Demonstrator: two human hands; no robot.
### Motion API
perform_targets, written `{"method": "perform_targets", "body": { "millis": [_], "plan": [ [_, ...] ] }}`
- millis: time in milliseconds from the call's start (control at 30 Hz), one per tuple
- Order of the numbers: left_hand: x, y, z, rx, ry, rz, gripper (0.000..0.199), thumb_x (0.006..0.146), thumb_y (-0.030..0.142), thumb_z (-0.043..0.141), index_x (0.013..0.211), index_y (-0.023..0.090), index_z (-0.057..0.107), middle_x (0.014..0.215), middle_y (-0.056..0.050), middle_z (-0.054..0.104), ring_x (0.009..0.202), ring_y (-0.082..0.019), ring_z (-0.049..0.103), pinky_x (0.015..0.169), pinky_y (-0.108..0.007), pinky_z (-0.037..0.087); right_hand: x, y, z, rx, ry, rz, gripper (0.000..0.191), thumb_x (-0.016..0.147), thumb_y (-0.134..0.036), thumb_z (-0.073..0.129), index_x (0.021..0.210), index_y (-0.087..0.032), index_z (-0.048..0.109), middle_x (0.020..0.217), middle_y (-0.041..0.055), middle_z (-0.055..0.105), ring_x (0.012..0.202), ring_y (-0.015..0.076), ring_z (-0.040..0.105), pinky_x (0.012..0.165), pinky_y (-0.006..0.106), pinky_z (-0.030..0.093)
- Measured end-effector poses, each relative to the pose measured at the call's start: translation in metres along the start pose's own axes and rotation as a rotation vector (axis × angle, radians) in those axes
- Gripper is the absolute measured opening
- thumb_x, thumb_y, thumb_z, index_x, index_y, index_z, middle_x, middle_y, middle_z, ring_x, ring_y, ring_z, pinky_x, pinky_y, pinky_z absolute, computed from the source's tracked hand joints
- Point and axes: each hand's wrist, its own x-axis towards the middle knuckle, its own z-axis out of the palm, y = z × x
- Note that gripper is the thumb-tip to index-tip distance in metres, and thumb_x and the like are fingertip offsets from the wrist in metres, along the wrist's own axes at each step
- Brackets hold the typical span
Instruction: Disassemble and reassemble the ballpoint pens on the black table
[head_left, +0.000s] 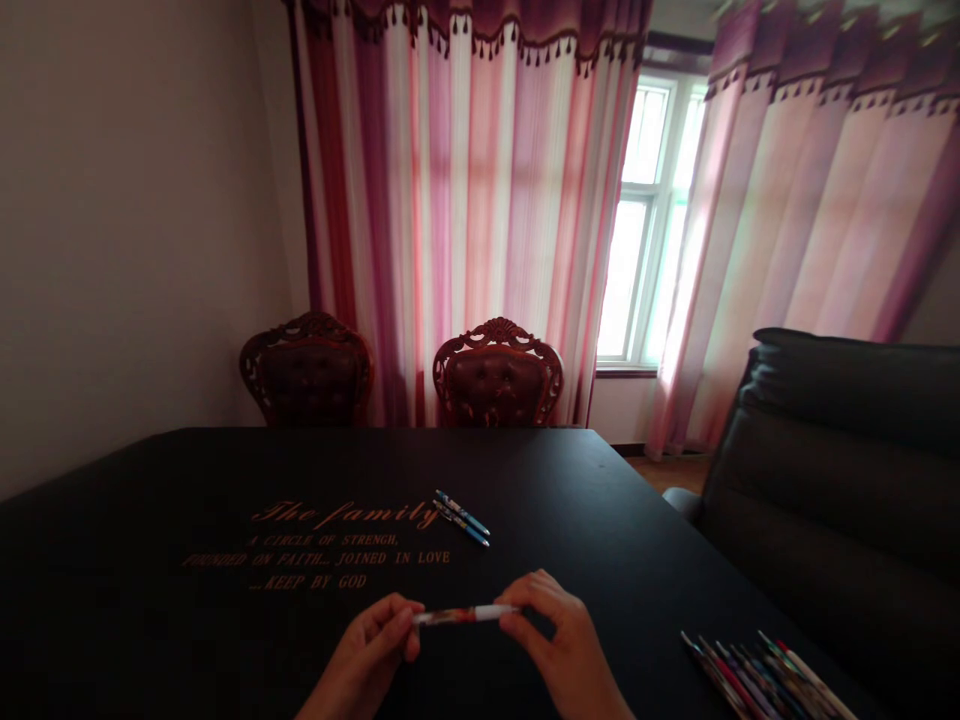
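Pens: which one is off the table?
The red-printed white pen, held between left hand and right hand; the two blue pens and the bundle of pens at lower right lie on the table.

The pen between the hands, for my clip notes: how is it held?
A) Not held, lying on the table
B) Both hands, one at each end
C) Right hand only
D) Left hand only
B: the left hand pinches one end of the pen, and the right hand pinches the other.

Pen [465, 615] ends hidden behind left hand [367, 650] and right hand [562, 645]; pen pile [765, 675] cut off by the bottom edge.
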Motion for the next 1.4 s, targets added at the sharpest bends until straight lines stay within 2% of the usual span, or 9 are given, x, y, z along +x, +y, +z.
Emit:
{"method": "perform_targets", "body": {
  "millis": [100, 200, 367, 533, 700, 900, 1033, 1233, 1400],
  "plan": [
    [0.002, -0.002, -0.002, -0.084, -0.022, 0.015, 0.026, 0.078, 0.040, 0.074, 0.082, 0.015, 0.071, 0.065, 0.001, 0.060, 0.065, -0.011, 0.050, 0.066, -0.024, 0.037, 0.000, -0.001, 0.000, -0.012, 0.000, -0.005, 0.012, 0.086, -0.031, 0.066, 0.081, -0.022, 0.071, 0.081, 0.0016, 0.069, 0.082, 0.0193, 0.061, 0.077, 0.029, 0.043],
    [0.003, -0.003, -0.003, -0.258, -0.015, -0.036, 0.034, 0.078, 0.047, 0.072, 0.090, 0.016, 0.072, 0.074, -0.002, 0.065, 0.072, -0.014, 0.056, 0.073, -0.028, 0.041, 0.001, -0.001, 0.001, -0.030, 0.001, -0.001, 0.010, 0.086, -0.029, 0.066, 0.081, -0.021, 0.071, 0.079, 0.0014, 0.069, 0.081, 0.0193, 0.061, 0.076, 0.029, 0.044],
    [0.002, -0.005, -0.001, -0.374, -0.060, -0.115, 0.041, 0.078, 0.047, 0.072, 0.105, 0.015, 0.070, 0.071, -0.001, 0.064, 0.067, -0.013, 0.056, 0.069, -0.027, 0.041, 0.000, -0.003, 0.003, -0.041, 0.006, -0.004, 0.008, 0.085, -0.028, 0.067, 0.081, -0.021, 0.071, 0.079, 0.0013, 0.069, 0.080, 0.0192, 0.060, 0.075, 0.029, 0.043],
    [-0.004, -0.001, 0.001, -0.368, -0.089, -0.080, 0.027, 0.071, 0.033, 0.082, 0.087, 0.013, 0.073, 0.074, -0.002, 0.066, 0.071, -0.011, 0.056, 0.076, -0.025, 0.041, -0.003, -0.006, 0.006, -0.034, 0.015, 0.003, 0.010, 0.085, -0.028, 0.067, 0.080, -0.021, 0.071, 0.078, 0.0015, 0.068, 0.080, 0.0191, 0.060, 0.076, 0.029, 0.043],
    [-0.005, 0.002, 0.003, -0.297, -0.074, -0.065, 0.024, 0.070, 0.033, 0.082, 0.079, 0.013, 0.072, 0.067, -0.001, 0.064, 0.066, -0.011, 0.054, 0.071, -0.023, 0.040, -0.003, -0.005, 0.006, -0.017, 0.021, -0.010, 0.011, 0.086, -0.029, 0.066, 0.081, -0.021, 0.070, 0.079, 0.0020, 0.068, 0.080, 0.0192, 0.060, 0.074, 0.029, 0.044],
    [-0.004, 0.001, 0.005, -0.383, 0.015, -0.077, 0.028, 0.074, 0.037, 0.078, 0.086, 0.013, 0.075, 0.075, -0.003, 0.070, 0.070, -0.014, 0.059, 0.075, -0.026, 0.045, -0.002, -0.007, 0.006, -0.067, 0.017, -0.017, 0.005, 0.083, -0.024, 0.069, 0.079, -0.021, 0.070, 0.077, 0.0015, 0.068, 0.080, 0.0199, 0.059, 0.077, 0.031, 0.043],
    [-0.004, 0.004, 0.007, -0.412, -0.009, -0.099, 0.038, 0.076, 0.043, 0.075, 0.092, 0.009, 0.075, 0.079, -0.007, 0.073, 0.074, -0.016, 0.062, 0.077, -0.027, 0.047, -0.002, -0.006, 0.006, -0.091, 0.029, -0.041, 0.002, 0.083, -0.022, 0.069, 0.081, -0.021, 0.070, 0.079, 0.0016, 0.068, 0.081, 0.0200, 0.059, 0.081, 0.033, 0.042],
    [-0.003, 0.003, 0.004, -0.467, 0.026, -0.125, 0.026, 0.080, 0.033, 0.074, 0.093, 0.010, 0.075, 0.079, -0.006, 0.073, 0.073, -0.015, 0.063, 0.077, -0.027, 0.047, -0.003, -0.004, 0.006, -0.089, 0.026, -0.047, 0.004, 0.082, -0.024, 0.070, 0.080, -0.021, 0.070, 0.079, 0.0021, 0.067, 0.081, 0.0203, 0.059, 0.080, 0.033, 0.043],
    [-0.004, -0.001, 0.001, -0.417, -0.059, -0.075, 0.019, 0.076, 0.026, 0.078, 0.089, 0.013, 0.074, 0.075, -0.003, 0.071, 0.070, -0.012, 0.060, 0.077, -0.024, 0.045, -0.003, -0.004, 0.006, -0.072, 0.026, -0.054, 0.003, 0.083, -0.023, 0.069, 0.081, -0.021, 0.069, 0.078, 0.0011, 0.068, 0.080, 0.0193, 0.060, 0.083, 0.034, 0.042]
  ]
}}
